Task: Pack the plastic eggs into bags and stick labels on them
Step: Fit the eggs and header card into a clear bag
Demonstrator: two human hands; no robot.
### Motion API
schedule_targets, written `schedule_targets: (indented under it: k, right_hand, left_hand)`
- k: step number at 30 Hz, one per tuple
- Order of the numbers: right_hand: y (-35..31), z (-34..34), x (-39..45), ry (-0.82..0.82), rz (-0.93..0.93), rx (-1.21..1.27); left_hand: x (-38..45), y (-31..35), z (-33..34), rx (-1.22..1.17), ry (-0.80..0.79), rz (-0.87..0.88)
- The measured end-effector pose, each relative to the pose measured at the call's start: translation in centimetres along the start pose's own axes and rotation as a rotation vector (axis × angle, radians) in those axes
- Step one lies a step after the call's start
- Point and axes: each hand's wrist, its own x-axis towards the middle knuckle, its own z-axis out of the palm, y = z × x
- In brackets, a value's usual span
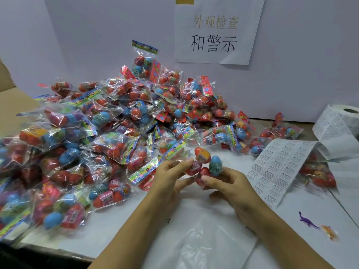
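Both hands hold a small clear bag of plastic eggs (204, 166) above the white table (120, 233). A blue egg (215, 165) and an orange-red egg (202, 154) stick up at the top of the bag. My left hand (171, 175) pinches the bag's left side. My right hand (231, 187) grips it from the right and below, thumb on a red egg. A white label sheet (277, 167) lies just right of the hands.
A large pile of filled egg bags (108, 133) covers the table's left and back. A label roll (342, 121) stands at far right. A purple toy dinosaur (308, 220) and an orange toy (330, 232) lie front right. Clear plastic (204, 239) lies in front.
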Motion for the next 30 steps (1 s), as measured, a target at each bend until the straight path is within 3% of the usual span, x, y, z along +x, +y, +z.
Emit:
schedule_targets:
  k: [9, 13, 21, 25, 30]
  right_hand:
    - [-0.4, -1.0, 0.6, 0.213, 0.019, 0.213]
    - [-0.4, -1.2, 0.7, 0.232, 0.017, 0.280]
    - [-0.5, -1.1, 0.5, 0.176, -0.040, 0.311]
    - [-0.6, -0.9, 0.4, 0.159, -0.062, 0.299]
    - [-0.5, -0.9, 0.4, 0.155, -0.044, 0.237]
  left_hand:
    - [-0.4, 0.6, 0.0, -0.251, -0.013, -0.102]
    - [-0.5, 0.2, 0.3, -0.192, 0.003, -0.153]
    - [-0.9, 0.3, 0.5, 0.039, -0.181, -0.160]
    - [-0.9, -0.1, 0.3, 0.170, -0.170, -0.062]
    - [-0.5, -0.1, 0.0, 0.188, -0.148, -0.068]
